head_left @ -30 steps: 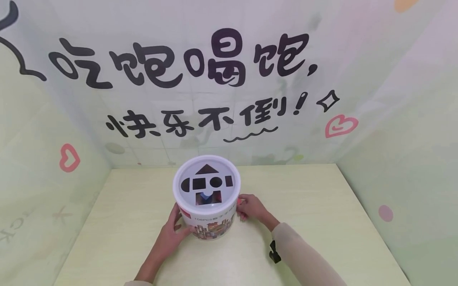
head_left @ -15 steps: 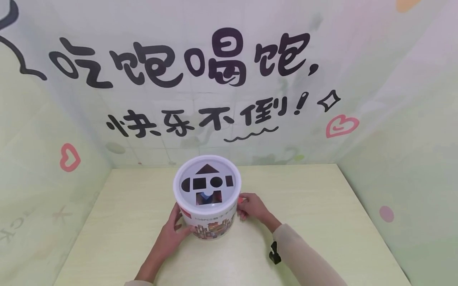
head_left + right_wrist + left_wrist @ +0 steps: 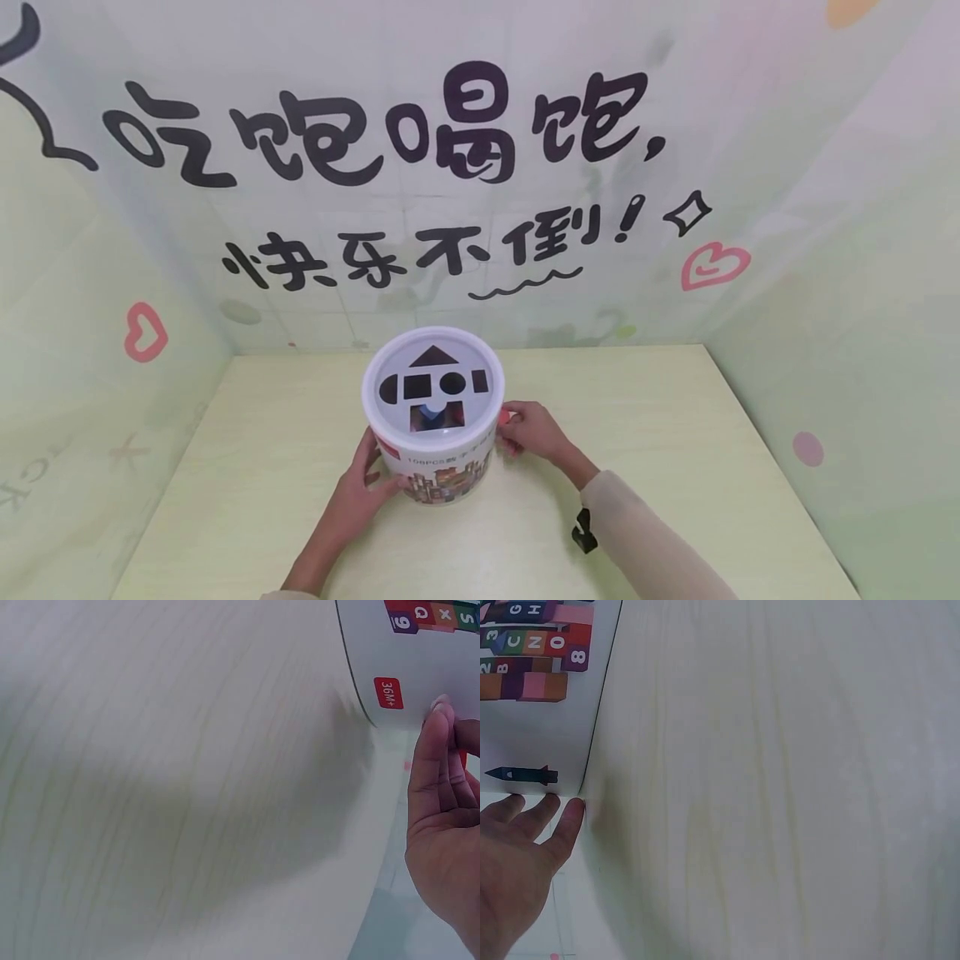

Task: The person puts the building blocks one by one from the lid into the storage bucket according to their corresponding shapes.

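Observation:
A white round bucket stands on the pale table. Its white lid has several dark shape cut-outs, and a blue piece shows through one. Coloured block pictures run round the bucket's wall. My left hand lies flat against the bucket's front-left side, with straight fingers touching the wall. My right hand holds the right side near the rim, with its fingers curled at a small red piece there. A red "36M+" label sits beside the fingertips.
Pale green walls with black lettering and heart stickers close the table in at the back and on both sides. A black clip hangs at my right sleeve. Bare tabletop lies to either side of the bucket.
My right hand and forearm have shifted very slightly. The bucket and my left hand have stayed in place.

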`<action>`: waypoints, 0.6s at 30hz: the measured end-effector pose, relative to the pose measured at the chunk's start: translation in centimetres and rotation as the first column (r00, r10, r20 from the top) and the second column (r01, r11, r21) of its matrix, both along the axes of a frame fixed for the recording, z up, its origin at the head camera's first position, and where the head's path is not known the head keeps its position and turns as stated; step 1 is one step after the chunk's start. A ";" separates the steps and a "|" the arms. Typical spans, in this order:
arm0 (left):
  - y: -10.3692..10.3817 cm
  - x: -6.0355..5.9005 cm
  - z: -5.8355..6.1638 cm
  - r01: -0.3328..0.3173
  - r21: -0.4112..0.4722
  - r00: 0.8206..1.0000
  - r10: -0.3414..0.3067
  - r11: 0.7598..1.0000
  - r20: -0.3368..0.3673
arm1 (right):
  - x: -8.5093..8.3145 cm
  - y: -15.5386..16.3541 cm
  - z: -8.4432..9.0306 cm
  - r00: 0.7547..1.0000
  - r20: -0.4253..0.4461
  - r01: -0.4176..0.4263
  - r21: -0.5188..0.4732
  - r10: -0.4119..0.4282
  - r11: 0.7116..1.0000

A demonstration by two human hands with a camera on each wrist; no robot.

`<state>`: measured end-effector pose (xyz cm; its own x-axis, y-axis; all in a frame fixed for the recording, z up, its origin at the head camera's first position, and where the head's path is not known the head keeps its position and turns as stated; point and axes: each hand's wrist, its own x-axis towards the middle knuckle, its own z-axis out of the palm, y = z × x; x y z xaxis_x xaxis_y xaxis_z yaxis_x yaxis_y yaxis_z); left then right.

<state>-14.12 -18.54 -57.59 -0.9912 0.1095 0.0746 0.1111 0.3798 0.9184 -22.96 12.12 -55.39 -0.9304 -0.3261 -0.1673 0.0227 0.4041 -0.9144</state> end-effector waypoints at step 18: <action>-0.1 0.0 -0.1 0.001 -0.013 1.000 -0.001 1.000 0.019 | 1.3 0.6 3.4 0.999 -0.040 -0.030 0.015 0.030 0.999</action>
